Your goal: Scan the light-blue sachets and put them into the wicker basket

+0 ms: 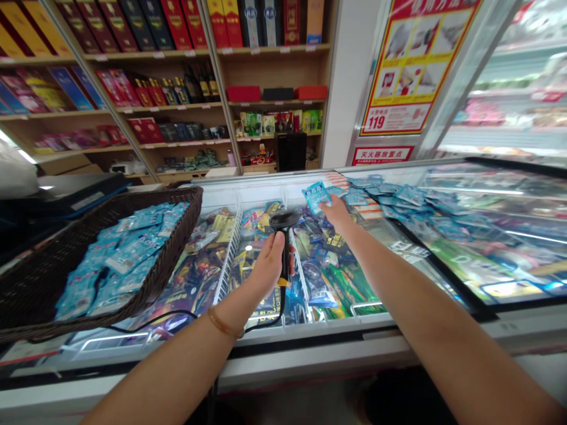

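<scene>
My left hand (271,262) is wrapped round the handle of a black barcode scanner (284,221), its head upward and its cable trailing down to the left. In my right hand (335,211) a small blue packet (315,196) is pinched at its lower right edge. Both hands are above an open chest freezer (310,337) filled with bagged frozen goods. To the right, a pile of similar blue packets (410,198) lies on the freezer's glass lid. More blue packets (137,248) fill part of a dark wicker basket (177,236) on the left.
White wire dividers (228,254) split the freezer's inside. Behind it stand wooden shelves (274,50) with boxes and bottles. A red and yellow poster (398,71) hangs on the wall at the right, beside a lit display cooler (518,112).
</scene>
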Action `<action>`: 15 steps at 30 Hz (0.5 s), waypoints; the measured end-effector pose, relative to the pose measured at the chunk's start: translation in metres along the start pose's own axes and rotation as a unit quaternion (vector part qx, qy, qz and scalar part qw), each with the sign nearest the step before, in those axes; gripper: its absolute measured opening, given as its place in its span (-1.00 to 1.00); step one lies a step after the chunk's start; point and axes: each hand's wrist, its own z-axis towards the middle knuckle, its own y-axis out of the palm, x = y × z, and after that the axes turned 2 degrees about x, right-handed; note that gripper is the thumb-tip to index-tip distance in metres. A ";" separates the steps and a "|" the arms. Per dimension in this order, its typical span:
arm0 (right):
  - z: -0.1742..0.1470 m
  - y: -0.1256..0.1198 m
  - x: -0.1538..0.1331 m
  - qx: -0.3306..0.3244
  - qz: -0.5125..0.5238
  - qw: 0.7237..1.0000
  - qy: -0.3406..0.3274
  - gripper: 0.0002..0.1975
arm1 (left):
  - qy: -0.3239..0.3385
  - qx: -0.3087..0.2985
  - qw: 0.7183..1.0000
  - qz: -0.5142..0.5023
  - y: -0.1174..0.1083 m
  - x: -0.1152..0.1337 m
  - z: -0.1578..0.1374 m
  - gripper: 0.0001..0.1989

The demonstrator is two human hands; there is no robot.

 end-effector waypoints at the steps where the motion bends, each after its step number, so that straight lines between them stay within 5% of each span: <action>1: -0.001 -0.001 -0.003 -0.015 0.088 0.996 0.025 -0.69 | -0.002 -0.001 1.000 0.002 0.000 0.000 -0.001 -0.38; 4: -0.006 -0.007 -0.010 -0.056 0.298 0.949 0.086 -0.63 | -0.004 -0.013 1.000 0.006 0.000 0.002 -0.003 -0.38; 7: -0.009 -0.014 -0.013 -0.040 0.358 0.926 0.114 -0.62 | -0.001 -0.022 1.000 0.007 0.001 0.002 -0.004 -0.38; 15: -0.008 -0.008 -0.016 -0.037 0.208 0.975 0.064 -0.65 | -0.010 -0.065 0.997 0.044 0.003 0.011 -0.009 -0.38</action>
